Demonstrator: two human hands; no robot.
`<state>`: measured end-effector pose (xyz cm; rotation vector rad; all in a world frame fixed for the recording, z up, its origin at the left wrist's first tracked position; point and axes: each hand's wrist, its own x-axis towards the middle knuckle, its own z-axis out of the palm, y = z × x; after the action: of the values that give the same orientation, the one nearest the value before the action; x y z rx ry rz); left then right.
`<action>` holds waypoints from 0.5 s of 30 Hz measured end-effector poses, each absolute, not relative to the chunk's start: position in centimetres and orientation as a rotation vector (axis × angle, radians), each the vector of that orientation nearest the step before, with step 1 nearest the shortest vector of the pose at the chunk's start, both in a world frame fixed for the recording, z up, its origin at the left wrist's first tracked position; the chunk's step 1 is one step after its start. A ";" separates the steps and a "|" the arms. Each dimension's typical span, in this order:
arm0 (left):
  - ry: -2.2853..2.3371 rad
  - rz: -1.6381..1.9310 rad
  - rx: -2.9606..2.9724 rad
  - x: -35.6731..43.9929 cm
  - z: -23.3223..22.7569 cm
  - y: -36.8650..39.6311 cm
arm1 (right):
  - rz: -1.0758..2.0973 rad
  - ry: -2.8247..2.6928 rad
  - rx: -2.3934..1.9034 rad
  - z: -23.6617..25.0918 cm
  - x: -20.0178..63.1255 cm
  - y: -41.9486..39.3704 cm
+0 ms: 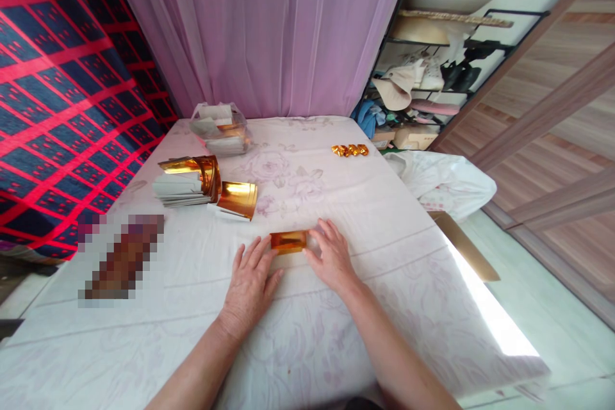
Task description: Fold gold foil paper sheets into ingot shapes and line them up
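Observation:
A small rectangular piece of shiny gold foil [288,241] lies on the cloth-covered table in front of me. My left hand [252,278] rests palm down at its left end, with fingers stretched out and fingertips touching the edge. At the right end, my right hand [331,256] has its thumb and forefinger apart beside the foil's edge, the other fingers loosely spread. Beyond my left hand are a few loose gold sheets with pale backs [239,198]. A thicker stack of similar curled sheets [185,182] lies beside them.
A clear plastic bag of sheets [221,131] sits at the table's far left. Several crumpled gold pieces [350,150] stand in a row at the far right. A pixelated patch covers something at left. Shelving [423,83] and a white bag [442,182] are beyond the right edge.

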<state>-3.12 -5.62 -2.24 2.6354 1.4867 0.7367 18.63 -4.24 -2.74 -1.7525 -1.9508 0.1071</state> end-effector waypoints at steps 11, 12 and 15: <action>1.646 0.932 2.409 -3.6 -3.0 -4.7 | 0.151 -1.881 -1.559 -4.1 19.2 -4.2; 1.642 0.932 2.412 -3.6 -3.1 -4.6 | 0.154 -1.879 -1.545 -4.1 19.3 -4.2; 1.631 0.929 2.423 -3.7 -3.2 -4.6 | 0.169 -1.856 -1.491 -4.0 19.4 -4.2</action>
<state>-3.70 -4.60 -3.16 2.4229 1.6310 0.9290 19.38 -4.16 -4.03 -1.4909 -1.8563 0.1685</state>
